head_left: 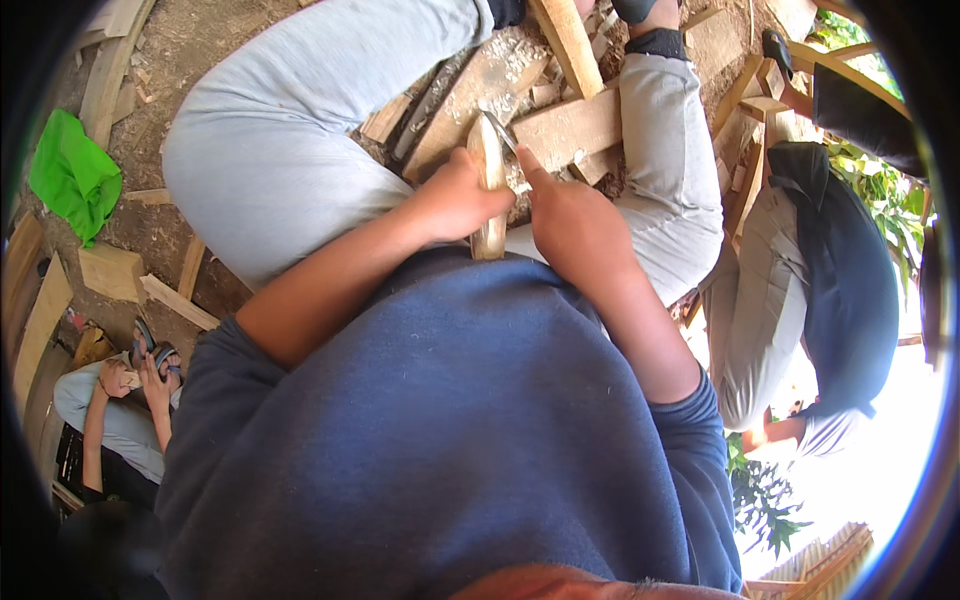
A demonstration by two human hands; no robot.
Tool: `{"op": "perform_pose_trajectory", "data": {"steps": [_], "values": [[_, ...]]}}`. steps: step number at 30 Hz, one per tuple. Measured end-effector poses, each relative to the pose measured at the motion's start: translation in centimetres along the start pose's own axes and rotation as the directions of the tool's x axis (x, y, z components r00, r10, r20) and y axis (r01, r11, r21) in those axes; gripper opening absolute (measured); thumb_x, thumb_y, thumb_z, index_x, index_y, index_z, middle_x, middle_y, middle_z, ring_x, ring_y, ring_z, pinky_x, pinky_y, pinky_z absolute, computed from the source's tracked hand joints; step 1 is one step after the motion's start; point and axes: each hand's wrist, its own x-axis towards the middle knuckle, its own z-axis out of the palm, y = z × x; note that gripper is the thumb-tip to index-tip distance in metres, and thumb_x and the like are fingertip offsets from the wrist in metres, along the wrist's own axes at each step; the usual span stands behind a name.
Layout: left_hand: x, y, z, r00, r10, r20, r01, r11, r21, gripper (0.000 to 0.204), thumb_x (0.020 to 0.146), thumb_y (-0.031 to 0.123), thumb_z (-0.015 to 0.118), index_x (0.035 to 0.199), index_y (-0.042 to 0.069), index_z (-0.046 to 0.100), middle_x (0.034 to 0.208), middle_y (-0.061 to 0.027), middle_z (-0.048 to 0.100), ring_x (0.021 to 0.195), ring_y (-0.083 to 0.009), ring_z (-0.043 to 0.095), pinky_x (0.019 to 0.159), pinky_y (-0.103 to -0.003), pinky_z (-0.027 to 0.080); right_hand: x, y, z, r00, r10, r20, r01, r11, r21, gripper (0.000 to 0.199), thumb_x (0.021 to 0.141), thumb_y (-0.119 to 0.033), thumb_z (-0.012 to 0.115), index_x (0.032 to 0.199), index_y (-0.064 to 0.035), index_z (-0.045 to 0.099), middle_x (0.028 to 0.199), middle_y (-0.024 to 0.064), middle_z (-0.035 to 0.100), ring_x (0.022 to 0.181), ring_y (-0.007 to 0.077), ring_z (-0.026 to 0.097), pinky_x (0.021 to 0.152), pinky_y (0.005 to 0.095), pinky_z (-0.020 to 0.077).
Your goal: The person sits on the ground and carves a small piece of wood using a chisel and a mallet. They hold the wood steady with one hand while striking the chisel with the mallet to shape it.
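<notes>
Carving is under way at the upper middle of the frame, where a pale, oblong wooden piece [488,190] is gripped by the left hand [455,200], its fingers wrapped round the lower half. A slim metal blade [501,131] is pinched by the right hand [575,225], forefinger laid toward the tip, which is set against the upper end of the wood. Best results would likely be had if shallow cuts are taken along the grain. Rough, splintery planks [560,125] and light chips are strewn over the earth between grey-trousered knees [290,130].
</notes>
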Motion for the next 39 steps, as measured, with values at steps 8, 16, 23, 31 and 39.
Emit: {"op": "perform_pose_trajectory", "data": {"steps": [8, 16, 23, 31, 39], "values": [[0.6, -0.8, 0.7, 1.0, 0.006, -0.008, -0.006, 1.0, 0.007, 0.091, 0.092, 0.038, 0.078, 0.135, -0.03, 0.037, 0.116, -0.0367, 0.072, 0.106, -0.0376, 0.077, 0.089, -0.04, 0.062, -1.1, 0.5, -0.7, 0.999, 0.011, 0.031, -0.012, 0.999, 0.044, 0.062, 0.1, -0.009, 0.055, 0.162, -0.0115, 0.051, 0.089, 0.0208, 0.076, 0.085, 0.0393, 0.075, 0.077, 0.0544, 0.0581], [0.2, -0.2, 0.0, 0.999, -0.046, 0.013, 0.046, 0.998, 0.031, 0.092, 0.092, 0.039, 0.078, 0.137, -0.03, 0.036, 0.12, -0.037, 0.071, 0.108, -0.0375, 0.075, 0.091, -0.039, 0.061, -1.5, 0.5, -2.3, 0.992, 0.053, 0.118, -0.074, 0.981, 0.181, 0.052, 0.106, -0.013, 0.055, 0.158, -0.009, 0.056, 0.09, 0.0259, 0.075, 0.088, 0.0445, 0.073, 0.08, 0.0582, 0.055], [-0.2, -0.3, 0.0, 0.999, -0.04, -0.013, 0.04, 0.999, 0.036, 0.09, 0.093, 0.037, 0.076, 0.136, -0.031, 0.036, 0.117, -0.0365, 0.071, 0.105, -0.0363, 0.076, 0.085, -0.038, 0.062, -1.1, 1.7, -2.1, 0.985, 0.087, 0.146, -0.128, 0.943, 0.307, 0.051, 0.106, -0.016, 0.059, 0.157, -0.0111, 0.058, 0.094, 0.028, 0.075, 0.091, 0.0474, 0.072, 0.084, 0.0579, 0.0545], [0.3, -0.9, 0.1, 0.999, -0.045, -0.002, 0.045, 0.999, 0.031, 0.091, 0.092, 0.04, 0.076, 0.138, -0.029, 0.037, 0.119, -0.0382, 0.07, 0.108, -0.0372, 0.075, 0.09, -0.039, 0.061, -0.6, 3.1, -0.9, 0.996, 0.02, 0.09, -0.052, 0.931, 0.362, 0.051, 0.107, -0.018, 0.059, 0.158, -0.0141, 0.058, 0.093, 0.0297, 0.073, 0.091, 0.0474, 0.072, 0.083, 0.0577, 0.0539], [0.1, -0.3, 0.1, 0.998, -0.06, -0.002, 0.06, 0.998, 0.003, 0.091, 0.092, 0.038, 0.077, 0.14, -0.028, 0.036, 0.123, -0.0351, 0.07, 0.112, -0.036, 0.074, 0.094, -0.038, 0.06, 0.1, 2.7, -0.4, 0.998, 0.021, 0.064, -0.045, 0.919, 0.393, 0.053, 0.107, -0.018, 0.06, 0.16, -0.0163, 0.057, 0.097, 0.0307, 0.074, 0.094, 0.0478, 0.072, 0.086, 0.0552, 0.055]]}}
